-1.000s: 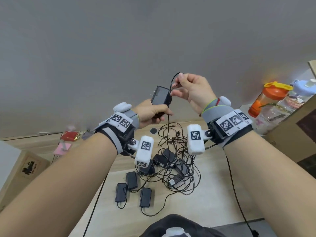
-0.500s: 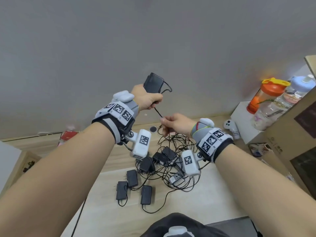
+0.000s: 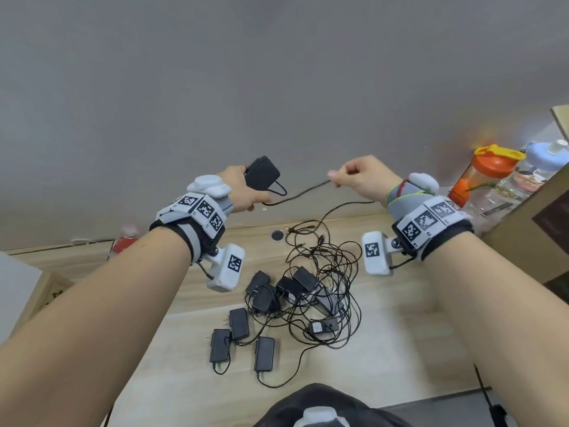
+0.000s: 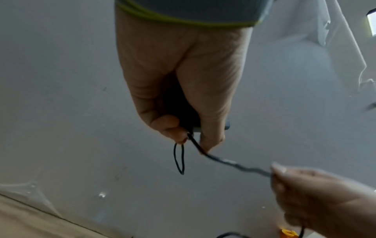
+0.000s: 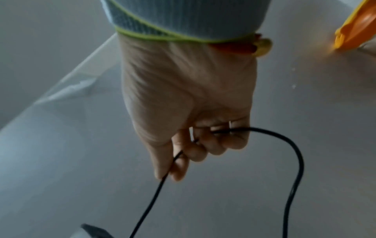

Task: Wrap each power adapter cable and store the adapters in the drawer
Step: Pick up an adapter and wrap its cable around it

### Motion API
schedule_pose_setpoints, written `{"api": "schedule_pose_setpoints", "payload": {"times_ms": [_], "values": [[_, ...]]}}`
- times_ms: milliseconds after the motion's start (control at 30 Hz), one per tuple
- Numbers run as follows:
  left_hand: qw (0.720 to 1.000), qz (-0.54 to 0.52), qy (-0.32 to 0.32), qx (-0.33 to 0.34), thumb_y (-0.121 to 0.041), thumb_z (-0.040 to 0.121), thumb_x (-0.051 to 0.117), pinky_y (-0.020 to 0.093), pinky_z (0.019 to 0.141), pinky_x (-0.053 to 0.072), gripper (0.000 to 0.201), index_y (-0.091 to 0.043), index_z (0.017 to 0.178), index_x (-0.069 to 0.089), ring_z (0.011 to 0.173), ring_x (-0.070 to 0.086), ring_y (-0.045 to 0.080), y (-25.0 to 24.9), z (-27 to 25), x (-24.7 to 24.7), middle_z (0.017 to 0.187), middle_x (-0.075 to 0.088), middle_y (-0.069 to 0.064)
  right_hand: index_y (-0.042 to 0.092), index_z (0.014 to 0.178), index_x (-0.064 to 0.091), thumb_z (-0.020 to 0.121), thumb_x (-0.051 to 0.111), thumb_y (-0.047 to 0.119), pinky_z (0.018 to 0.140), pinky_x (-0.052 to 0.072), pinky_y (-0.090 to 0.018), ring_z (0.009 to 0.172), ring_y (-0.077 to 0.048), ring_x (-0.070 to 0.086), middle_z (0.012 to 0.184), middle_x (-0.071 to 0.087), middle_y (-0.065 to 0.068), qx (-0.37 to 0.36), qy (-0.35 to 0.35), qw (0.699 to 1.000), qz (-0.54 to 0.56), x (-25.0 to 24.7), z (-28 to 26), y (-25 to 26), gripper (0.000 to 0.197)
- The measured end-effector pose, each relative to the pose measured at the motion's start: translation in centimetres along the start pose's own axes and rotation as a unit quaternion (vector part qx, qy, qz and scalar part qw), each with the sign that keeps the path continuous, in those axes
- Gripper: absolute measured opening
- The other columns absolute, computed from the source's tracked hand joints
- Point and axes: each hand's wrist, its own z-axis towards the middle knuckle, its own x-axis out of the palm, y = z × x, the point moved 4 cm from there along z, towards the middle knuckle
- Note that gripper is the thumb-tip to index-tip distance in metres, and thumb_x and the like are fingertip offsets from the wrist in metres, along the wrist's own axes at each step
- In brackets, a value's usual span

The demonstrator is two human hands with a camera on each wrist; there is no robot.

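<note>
While the left hand (image 3: 243, 192) grips a black power adapter (image 3: 262, 173) raised above the desk (image 3: 385, 349), the right hand (image 3: 360, 177) pinches its cable (image 3: 303, 194) between thumb and fingers; the cable runs taut between them. Other adapters (image 3: 264, 352) lie below; a tangle of cables (image 3: 326, 272) sits among them.

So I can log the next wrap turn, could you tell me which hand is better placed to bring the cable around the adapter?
Probably the right hand: it pinches the cable, free to swing, while the left hand grips the adapter.
</note>
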Motion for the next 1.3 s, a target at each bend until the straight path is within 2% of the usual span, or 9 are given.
{"api": "schedule_pose_setpoints", "payload": {"times_ms": [133, 233, 367, 500, 667, 767, 1033, 1200, 1300], "values": [[0.995, -0.068, 0.064, 0.015, -0.058, 0.066, 0.082, 0.027, 0.060, 0.055, 0.058, -0.022, 0.104, 0.057, 0.056, 0.063, 0.016, -0.9, -0.2, 1.3, 0.078, 0.068, -0.001, 0.023, 0.083, 0.069, 0.088, 0.068, 0.043, 0.074, 0.043, -0.026, 0.078, -0.015, 0.059, 0.078, 0.066, 0.007, 0.070, 0.086, 0.988, -0.106, 2.6, 0.1, -3.6, 0.022], [0.991, -0.080, 0.094, 0.042, -0.065, 0.067, 0.077, 0.029, 0.058, 0.055, 0.055, -0.022, 0.096, 0.058, 0.058, 0.064, 0.016, -2.0, -0.1, 1.9, 0.077, 0.067, 0.000, 0.024, 0.117, 0.065, 0.089, 0.068, 0.040, 0.097, 0.045, -0.032, 0.106, -0.017, 0.060, 0.116, 0.065, 0.000, 0.034, 0.117, 0.990, -0.077, 4.7, -0.3, -2.6, 0.033], [0.988, -0.090, 0.087, 0.088, -0.082, 0.065, 0.056, 0.034, 0.058, 0.054, 0.076, -0.010, 0.088, 0.062, 0.059, 0.065, 0.020, -4.0, -0.3, 2.6, 0.069, 0.069, 0.005, 0.023, 0.136, 0.051, 0.094, 0.064, 0.034, 0.095, 0.037, -0.021, 0.117, -0.013, 0.051, 0.130, 0.053, 0.003, -0.057, 0.168, 0.983, 0.043, 6.5, -1.3, 1.5, 0.046], [0.984, -0.146, 0.025, 0.100, -0.064, 0.091, 0.050, 0.032, 0.056, 0.052, 0.051, -0.014, 0.081, 0.056, 0.059, 0.064, 0.024, -5.2, 0.1, 2.4, 0.072, 0.069, 0.010, 0.031, 0.129, 0.056, 0.098, 0.056, 0.040, 0.108, 0.036, -0.029, 0.129, -0.014, 0.048, 0.136, 0.056, 0.005, -0.078, 0.237, 0.966, 0.071, 8.5, -1.7, 3.2, 0.033], [0.977, -0.188, 0.012, 0.098, -0.055, 0.095, 0.050, 0.028, 0.052, 0.050, 0.040, -0.017, 0.082, 0.051, 0.061, 0.062, 0.022, -5.4, 0.1, 1.7, 0.074, 0.066, 0.009, 0.018, 0.087, 0.066, 0.103, 0.045, 0.035, 0.078, 0.043, -0.018, 0.086, -0.013, 0.061, 0.087, 0.072, 0.001, -0.085, 0.278, 0.951, 0.106, 10.6, -2.6, 3.5, 0.031], [0.983, -0.159, 0.041, 0.083, -0.056, 0.088, 0.061, 0.033, 0.057, 0.058, 0.041, -0.015, 0.083, 0.056, 0.056, 0.066, 0.022, -4.4, 0.1, 1.5, 0.069, 0.066, 0.008, 0.017, 0.071, 0.055, 0.103, 0.046, 0.034, 0.056, 0.041, -0.026, 0.050, -0.014, 0.043, 0.052, 0.046, 0.005, -0.049, 0.218, 0.958, 0.180, 9.9, -1.8, 2.9, 0.037], [0.989, -0.075, 0.119, 0.054, -0.056, 0.080, 0.071, 0.022, 0.048, 0.048, 0.042, -0.015, 0.086, 0.064, 0.043, 0.056, 0.014, -3.1, -0.5, 1.6, 0.067, 0.060, 0.005, 0.011, 0.105, 0.069, 0.089, 0.049, 0.065, 0.046, 0.014, -0.022, 0.052, -0.010, 0.016, 0.061, 0.024, 0.007, 0.010, 0.130, 0.963, 0.237, 5.7, -0.5, 2.0, 0.060], [0.984, -0.116, 0.123, 0.053, -0.055, 0.081, 0.071, 0.019, 0.047, 0.047, 0.044, -0.012, 0.094, 0.070, 0.048, 0.059, 0.016, -3.2, -0.5, 1.6, 0.071, 0.061, 0.003, 0.024, 0.067, 0.058, 0.095, 0.052, 0.054, 0.044, 0.020, -0.023, 0.051, -0.012, 0.020, 0.061, 0.024, 0.002, -0.024, 0.107, 0.976, 0.189, 5.9, -0.5, 2.2, 0.041], [0.977, -0.192, 0.084, 0.042, -0.053, 0.083, 0.071, 0.020, 0.049, 0.050, 0.046, -0.010, 0.097, 0.068, 0.050, 0.061, 0.015, -3.2, -0.4, 1.5, 0.080, 0.066, 0.006, 0.014, 0.079, 0.063, 0.097, 0.050, 0.052, 0.044, 0.021, -0.025, 0.049, -0.011, 0.021, 0.061, 0.024, 0.002, -0.032, 0.079, 0.979, 0.185, 5.9, -0.5, 2.5, 0.044]]}}
